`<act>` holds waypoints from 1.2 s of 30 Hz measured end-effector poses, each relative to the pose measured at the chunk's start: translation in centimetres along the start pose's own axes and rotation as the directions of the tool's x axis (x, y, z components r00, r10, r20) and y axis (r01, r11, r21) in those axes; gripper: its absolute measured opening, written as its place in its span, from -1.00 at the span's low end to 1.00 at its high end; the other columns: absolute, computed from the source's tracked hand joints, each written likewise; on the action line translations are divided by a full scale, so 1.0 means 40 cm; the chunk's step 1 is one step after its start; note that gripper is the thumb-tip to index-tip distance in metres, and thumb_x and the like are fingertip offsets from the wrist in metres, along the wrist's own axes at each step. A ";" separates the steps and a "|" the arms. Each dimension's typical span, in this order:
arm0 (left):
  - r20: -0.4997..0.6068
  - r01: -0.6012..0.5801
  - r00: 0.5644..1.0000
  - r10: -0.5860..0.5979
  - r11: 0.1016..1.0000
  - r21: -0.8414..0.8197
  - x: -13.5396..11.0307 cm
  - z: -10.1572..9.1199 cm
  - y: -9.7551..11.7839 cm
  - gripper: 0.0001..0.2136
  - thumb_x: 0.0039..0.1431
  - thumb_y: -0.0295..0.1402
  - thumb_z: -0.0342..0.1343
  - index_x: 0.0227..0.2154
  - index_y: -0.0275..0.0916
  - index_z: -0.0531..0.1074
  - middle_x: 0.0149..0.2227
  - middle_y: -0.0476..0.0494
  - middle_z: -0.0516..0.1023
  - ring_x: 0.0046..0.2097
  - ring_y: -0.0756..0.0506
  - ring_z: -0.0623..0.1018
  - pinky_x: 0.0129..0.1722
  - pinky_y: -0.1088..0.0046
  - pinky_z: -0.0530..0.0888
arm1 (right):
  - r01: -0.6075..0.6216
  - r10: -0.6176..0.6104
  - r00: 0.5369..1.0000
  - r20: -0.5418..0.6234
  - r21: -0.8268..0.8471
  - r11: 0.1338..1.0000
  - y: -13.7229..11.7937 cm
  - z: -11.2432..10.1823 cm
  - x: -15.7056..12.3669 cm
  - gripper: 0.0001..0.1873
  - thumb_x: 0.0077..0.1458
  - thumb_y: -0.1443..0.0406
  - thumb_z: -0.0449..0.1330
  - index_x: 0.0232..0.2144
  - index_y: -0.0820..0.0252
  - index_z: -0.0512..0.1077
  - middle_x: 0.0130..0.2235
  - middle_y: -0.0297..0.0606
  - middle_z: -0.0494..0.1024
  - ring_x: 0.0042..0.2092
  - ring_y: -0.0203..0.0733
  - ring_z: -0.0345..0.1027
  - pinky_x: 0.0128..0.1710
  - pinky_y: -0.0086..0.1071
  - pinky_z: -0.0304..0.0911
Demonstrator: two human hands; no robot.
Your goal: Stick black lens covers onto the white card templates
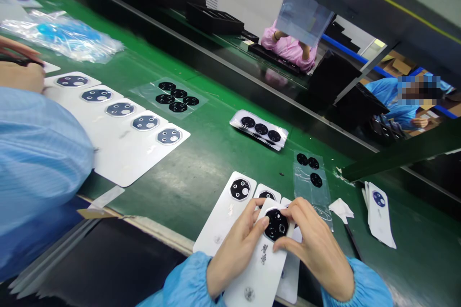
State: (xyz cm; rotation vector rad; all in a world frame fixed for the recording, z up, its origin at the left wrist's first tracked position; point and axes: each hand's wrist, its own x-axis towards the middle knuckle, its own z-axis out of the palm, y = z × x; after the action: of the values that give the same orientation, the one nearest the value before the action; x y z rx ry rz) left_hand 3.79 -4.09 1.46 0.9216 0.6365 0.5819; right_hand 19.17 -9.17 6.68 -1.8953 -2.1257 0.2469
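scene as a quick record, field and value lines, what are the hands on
left hand: holds white back cover
right hand: grips same cover, fingertips at its black camera ring
beneath: more white covers on green belt
far left: row of five covers, co-worker's blue sleeve
films: clear sheets carrying black discs

The back cover (264, 261): lower end cut off by the bottom edge; print too small to read. Right hand (317, 247) hides most of the underlying cover (290, 276).
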 end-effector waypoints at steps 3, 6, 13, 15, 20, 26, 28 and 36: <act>-0.008 -0.009 1.000 0.009 1.000 0.018 0.001 -0.002 -0.002 -0.68 0.22 -0.15 -0.02 -0.04 -0.16 0.17 -0.32 -0.03 0.48 -0.28 -0.08 0.47 -0.25 0.41 0.34 | 0.007 -0.007 1.000 0.006 0.011 1.000 0.006 -0.003 0.003 -0.60 -0.13 0.29 0.39 -0.27 0.13 0.28 -0.33 -0.33 0.34 -0.28 -0.14 0.30 -0.34 -0.31 0.31; -0.007 -0.014 1.000 0.015 1.000 0.026 0.002 -0.003 -0.001 -0.70 0.23 -0.16 -0.03 -0.04 -0.16 0.18 -0.34 -0.01 0.47 -0.30 -0.06 0.45 -0.26 0.42 0.34 | 0.007 -0.007 1.000 0.016 0.032 0.999 0.011 -0.005 0.006 -0.55 -0.17 0.27 0.41 -0.25 0.14 0.29 -0.32 -0.31 0.34 -0.27 -0.13 0.30 -0.33 -0.30 0.32; -0.049 -0.013 0.999 0.014 1.000 0.023 0.000 0.002 0.006 -0.73 0.22 -0.18 0.00 -0.08 -0.16 0.23 -0.44 0.04 0.42 -0.33 -0.06 0.44 -0.29 0.44 0.33 | 0.008 -0.006 1.000 -0.027 0.099 0.995 0.015 -0.001 0.006 -0.63 -0.08 0.21 0.35 -0.24 0.13 0.32 -0.33 -0.32 0.32 -0.27 -0.16 0.29 -0.33 -0.32 0.32; -0.053 -0.006 0.999 0.007 1.000 0.015 0.001 0.003 0.006 -0.72 0.22 -0.18 0.01 -0.08 -0.17 0.23 -0.44 0.03 0.42 -0.36 -0.04 0.44 -0.31 0.45 0.33 | -0.008 0.010 1.000 -0.017 0.139 0.990 0.018 -0.002 0.006 -0.60 -0.10 0.20 0.36 -0.23 0.12 0.32 -0.31 -0.32 0.33 -0.26 -0.15 0.29 -0.32 -0.33 0.32; -0.025 -0.001 1.000 0.000 0.999 -0.050 0.001 0.005 0.009 -0.70 0.20 -0.16 0.02 -0.08 -0.18 0.22 -0.38 0.00 0.47 -0.37 -0.04 0.46 -0.33 0.46 0.35 | -0.121 0.146 0.987 -0.070 0.285 0.951 0.035 0.000 -0.009 -0.65 0.02 0.12 0.26 -0.16 0.10 0.34 -0.25 -0.26 0.33 -0.34 -0.21 0.28 -0.40 -0.36 0.32; -0.007 0.036 0.999 -0.037 0.989 -0.147 0.004 0.007 0.011 -0.64 0.20 -0.15 0.03 -0.02 -0.19 0.16 -0.42 0.00 0.49 -0.47 -0.01 0.45 -0.41 0.49 0.33 | -0.366 0.447 0.892 0.068 0.688 0.626 0.037 0.019 -0.040 -0.65 0.19 0.12 0.06 -0.04 0.17 0.25 -0.28 -0.22 0.42 -0.32 -0.21 0.36 -0.43 -0.38 0.31; 0.017 0.056 0.998 -0.054 0.986 -0.154 0.004 0.008 0.010 -0.62 0.21 -0.15 0.02 0.00 -0.19 0.15 -0.46 0.01 0.49 -0.50 0.00 0.44 -0.42 0.49 0.33 | -0.398 0.442 0.880 0.175 0.779 0.484 0.024 0.020 -0.041 -0.64 0.18 0.10 0.07 -0.08 0.20 0.26 -0.40 -0.29 0.43 -0.40 -0.24 0.35 -0.46 -0.39 0.30; 0.088 0.092 0.993 -0.082 0.989 -0.112 0.000 0.008 0.015 -0.57 0.15 -0.11 0.08 0.02 -0.16 0.16 -0.22 -0.10 0.49 -0.31 -0.05 0.48 -0.37 0.50 0.35 | -0.342 0.433 0.878 0.205 0.900 0.268 -0.011 0.024 -0.039 -0.70 0.11 0.10 0.17 -0.22 0.19 0.32 -0.49 -0.38 0.44 -0.49 -0.30 0.36 -0.46 -0.42 0.30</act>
State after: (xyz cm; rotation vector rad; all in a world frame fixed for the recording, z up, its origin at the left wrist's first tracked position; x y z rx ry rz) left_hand 3.90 -3.95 2.12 0.8010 0.5595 0.4949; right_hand 18.58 -10.71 5.76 -1.5264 -0.9062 1.1758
